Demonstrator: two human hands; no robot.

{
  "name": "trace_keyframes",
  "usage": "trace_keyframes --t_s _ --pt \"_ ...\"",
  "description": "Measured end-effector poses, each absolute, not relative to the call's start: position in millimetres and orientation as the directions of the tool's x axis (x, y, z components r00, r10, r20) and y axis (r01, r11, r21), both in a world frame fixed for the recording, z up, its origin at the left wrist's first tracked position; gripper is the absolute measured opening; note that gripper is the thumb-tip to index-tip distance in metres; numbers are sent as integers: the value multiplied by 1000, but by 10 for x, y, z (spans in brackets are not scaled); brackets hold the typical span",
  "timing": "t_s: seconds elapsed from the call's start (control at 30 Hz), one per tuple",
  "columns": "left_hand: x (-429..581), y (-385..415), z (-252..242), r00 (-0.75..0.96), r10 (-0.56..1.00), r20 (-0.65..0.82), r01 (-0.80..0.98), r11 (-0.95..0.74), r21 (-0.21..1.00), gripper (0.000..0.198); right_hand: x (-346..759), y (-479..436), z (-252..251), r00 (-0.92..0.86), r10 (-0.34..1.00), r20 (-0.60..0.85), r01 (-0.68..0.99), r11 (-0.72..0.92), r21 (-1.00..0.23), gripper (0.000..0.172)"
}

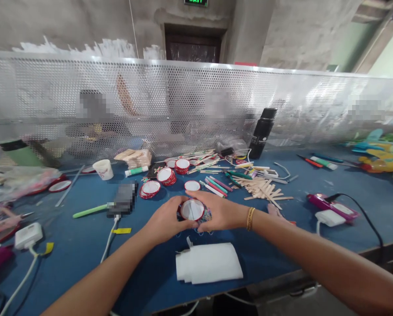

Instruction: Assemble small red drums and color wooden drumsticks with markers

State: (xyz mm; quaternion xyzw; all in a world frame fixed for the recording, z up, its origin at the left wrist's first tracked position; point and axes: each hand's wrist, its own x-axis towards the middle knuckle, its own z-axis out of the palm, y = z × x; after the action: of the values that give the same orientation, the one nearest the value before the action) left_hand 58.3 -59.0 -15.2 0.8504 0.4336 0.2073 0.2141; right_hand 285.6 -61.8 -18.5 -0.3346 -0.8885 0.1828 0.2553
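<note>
Landmark: white bundle [212,265], flat on the blue table [143,276], material hard to tell. Just beyond it, a red-rimmed white disc [192,210], face up, held between both hands. Left hand [165,220] closed on its left edge, thumb at the near side; right hand [220,213] closed on the opposite edge, thumb likewise near. So the disc sits in the gap between the hands, pinched from two sides, touching each. Something multicoloured shows at its lower right, by the right fingers; too small to identify. Gold bracelet [250,218] on the right wrist. Farther beyond the bundle, past the hands: a loose disc [192,186] of similar look, with three disc stacks [166,176] to its left. Beyond the bundle and slightly right, coloured pens [216,186] lie side by side; farther right, a scattered heap of flat wooden sticks [264,189]. Far beyond and right of the bundle, black bottle [262,134], tilted in this view, by a perforated screen [183,105]. Far beyond and left, white cup [103,170], upright. Well right of the bundle, purple device [333,208].
</note>
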Motion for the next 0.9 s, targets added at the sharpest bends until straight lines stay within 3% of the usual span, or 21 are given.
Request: trace_keyframes --t_s 0.13,0.2,0.33,0.47,0.63,0.77,0.9 --pt "614 -589 -207 571 812 120 575 -500 648 68 2812 -671 -310 -601 722 342 536 682 -498 76" --pt "618 -590 -208 577 809 110 570 -495 655 72 2832 -695 -334 -577 736 354 544 670 -506 77" --pt "613 -600 -157 556 825 103 641 -505 578 72 2893 -745 -331 -603 710 363 497 691 -525 92" --pt "623 -610 -146 560 821 117 622 -509 595 70 2905 -745 -332 -532 748 396 491 654 -576 76" --pt "673 -639 -194 535 834 133 609 -490 624 74 2920 -740 -314 -544 747 381 485 651 -585 85" --pt "700 -664 -148 530 828 186 634 -532 562 72 2951 -751 -313 -519 748 413 462 652 -601 80" --pt "686 -655 -72 563 797 218 649 -590 480 85 2977 -736 -355 -494 746 447 463 661 -591 82"
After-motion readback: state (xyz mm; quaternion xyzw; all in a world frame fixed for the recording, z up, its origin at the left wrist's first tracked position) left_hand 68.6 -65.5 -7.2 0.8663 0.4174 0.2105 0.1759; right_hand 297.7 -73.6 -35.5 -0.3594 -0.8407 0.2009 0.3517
